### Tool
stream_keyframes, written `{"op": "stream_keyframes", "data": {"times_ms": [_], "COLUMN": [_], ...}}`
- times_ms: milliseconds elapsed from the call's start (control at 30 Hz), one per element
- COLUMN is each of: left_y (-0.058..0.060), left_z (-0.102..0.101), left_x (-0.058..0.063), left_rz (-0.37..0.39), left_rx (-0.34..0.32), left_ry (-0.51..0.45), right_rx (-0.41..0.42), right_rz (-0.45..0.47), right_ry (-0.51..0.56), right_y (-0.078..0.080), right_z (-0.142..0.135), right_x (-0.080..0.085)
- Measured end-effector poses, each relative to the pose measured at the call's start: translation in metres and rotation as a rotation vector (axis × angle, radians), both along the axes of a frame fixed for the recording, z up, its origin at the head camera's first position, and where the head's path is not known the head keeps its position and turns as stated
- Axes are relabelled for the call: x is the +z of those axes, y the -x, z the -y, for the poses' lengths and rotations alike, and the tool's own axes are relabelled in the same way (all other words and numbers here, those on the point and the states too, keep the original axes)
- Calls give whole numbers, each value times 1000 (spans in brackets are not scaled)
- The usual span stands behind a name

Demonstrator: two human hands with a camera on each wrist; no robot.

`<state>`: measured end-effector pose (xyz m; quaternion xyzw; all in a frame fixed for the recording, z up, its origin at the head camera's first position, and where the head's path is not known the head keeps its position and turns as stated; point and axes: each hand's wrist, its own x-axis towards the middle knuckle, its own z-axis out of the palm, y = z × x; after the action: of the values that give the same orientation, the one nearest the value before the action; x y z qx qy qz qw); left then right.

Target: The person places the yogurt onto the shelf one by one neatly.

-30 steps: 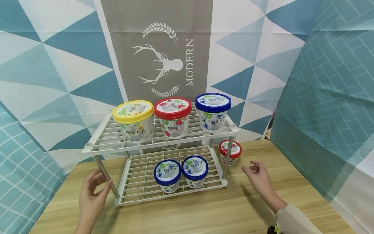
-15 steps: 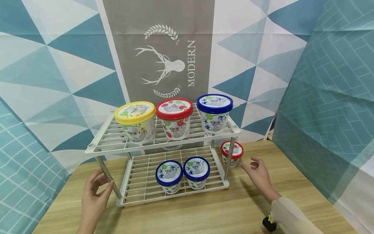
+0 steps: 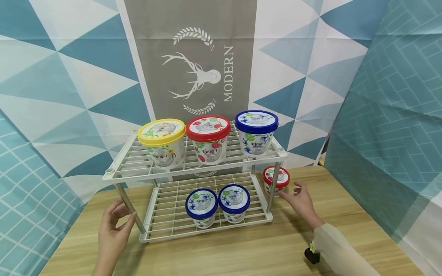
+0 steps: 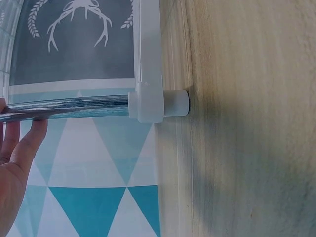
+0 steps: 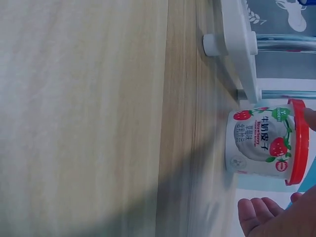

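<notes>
My left hand (image 3: 115, 234) holds the front-left metal post (image 3: 125, 196) of a two-tier white rack (image 3: 193, 170). In the left wrist view its fingertips meet the post (image 4: 84, 105) from both sides. At the rack's right side, my right hand (image 3: 299, 201) is spread beside a red-lidded strawberry tub (image 3: 276, 177) on the table. The right wrist view has the thumb near the tub's red lid (image 5: 297, 143) and the fingers below, apart from the tub. Whether the thumb touches the lid I cannot tell. Part of the tub is behind a rack post.
On the upper tier stand a yellow-lidded tub (image 3: 162, 143), a red-lidded tub (image 3: 208, 140) and a blue-lidded tub (image 3: 257, 132). Two blue-lidded tubs (image 3: 202, 207) share the lower tier. Patterned cloth (image 3: 200, 46) hangs behind the wooden table (image 3: 214, 257).
My right hand has moved left and forward, closer to the red-lidded tub on the table. My left hand stays at the post. The head view has shifted slightly.
</notes>
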<state>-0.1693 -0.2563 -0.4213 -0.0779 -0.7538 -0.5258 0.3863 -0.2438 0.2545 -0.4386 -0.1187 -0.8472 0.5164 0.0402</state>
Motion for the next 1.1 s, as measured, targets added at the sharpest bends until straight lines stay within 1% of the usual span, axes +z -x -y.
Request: {"op": "stream_keyframes", "data": {"times_ms": [233, 467, 767, 967, 1100], "left_y": [0, 1, 0, 0, 0], "left_z": [1, 0, 0, 1, 0], "left_x": [-1, 0, 0, -1, 1], "left_rz": [-28, -44, -12, -21, 12], "left_rx": [-29, -21, -3, -10, 8], "left_ry": [-4, 14, 6, 6, -7], "right_rx": [-1, -4, -14, -27, -33], "right_rz": [10, -10, -20, -13, -21], "right_ry": [3, -7, 2, 20, 37], "right_y": [7, 14, 20, 23, 25], "right_z": [3, 6, 12, 17, 23], "right_x": [-4, -8, -11, -12, -12]}}
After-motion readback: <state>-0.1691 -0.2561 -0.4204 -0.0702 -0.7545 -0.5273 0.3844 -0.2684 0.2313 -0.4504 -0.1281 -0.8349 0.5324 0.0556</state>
